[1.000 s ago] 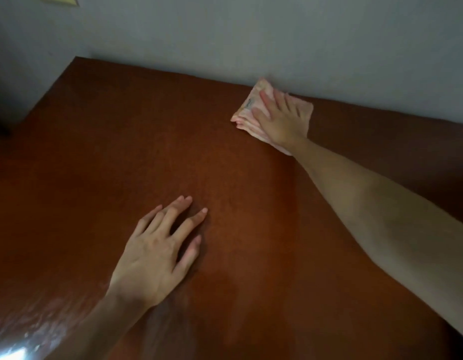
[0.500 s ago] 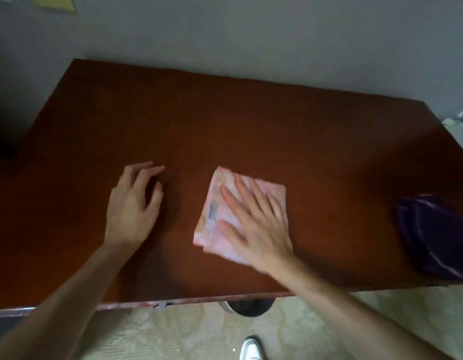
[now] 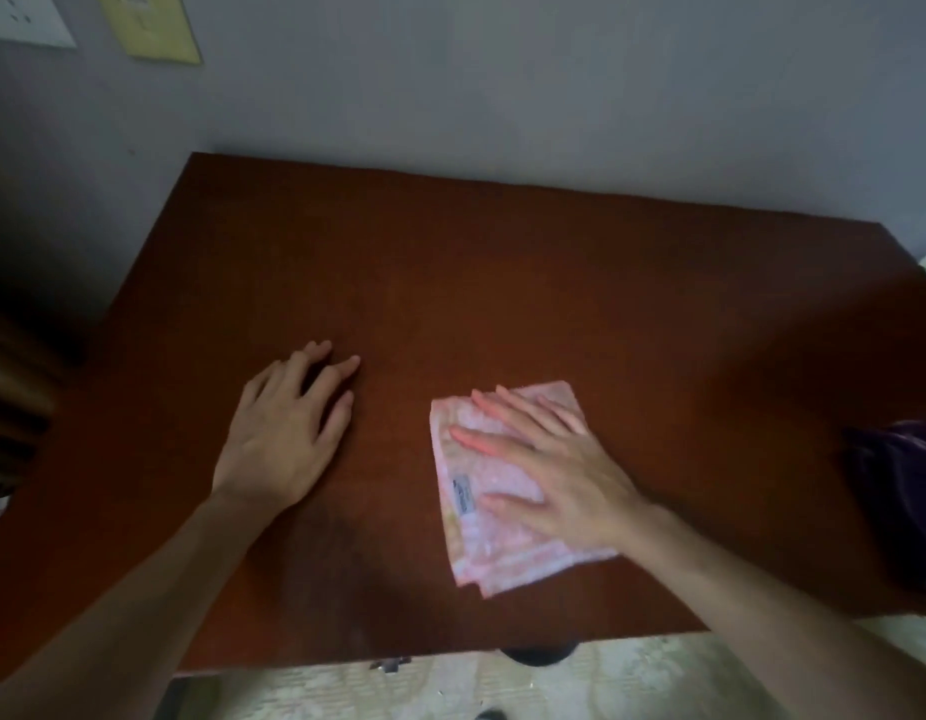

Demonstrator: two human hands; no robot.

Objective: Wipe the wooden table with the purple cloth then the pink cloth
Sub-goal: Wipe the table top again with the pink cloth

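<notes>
1. Right hand (image 3: 549, 459) is flat on the folded pink cloth (image 3: 502, 506), fingers straight and spread, palm pressing down. It isn't gripping anything, just pinning the cloth to the desk (image 3: 502, 272). I'd say this is the second half of the job, the pink pass.
2. Left hand (image 3: 289, 433) is resting on the bare wood just left of the cloth, fingers relaxed and slightly fanned, holding nothing. It looks like it's bracing (handy when you lean over for the far edge).
3. To do this bit well, keep the palm over the middle of the cloth so the whole pad stays in contact, and push in long overlapping strokes rather than little scrubs.
4. The cloth is folded into a few layers, and the near edges are fanned out a bit. Pushing toward those loose edges would probably make it unfold or bunch, so I'd lead with the folded side.
5. Cloth looks: pale pink with a faint lighter pattern, roughly square, soft and thin, with a small label showing near the left edge. It sits on the near middle of the desk, a little right of centre.
6. The purple cloth (image 3: 902, 491) is crumpled at the right edge of the desk, well apart from both hands (so likely done with).
7. The desk top is dark reddish-brown, smooth, and pushed up against a grey wall (image 3: 554, 96).
</notes>
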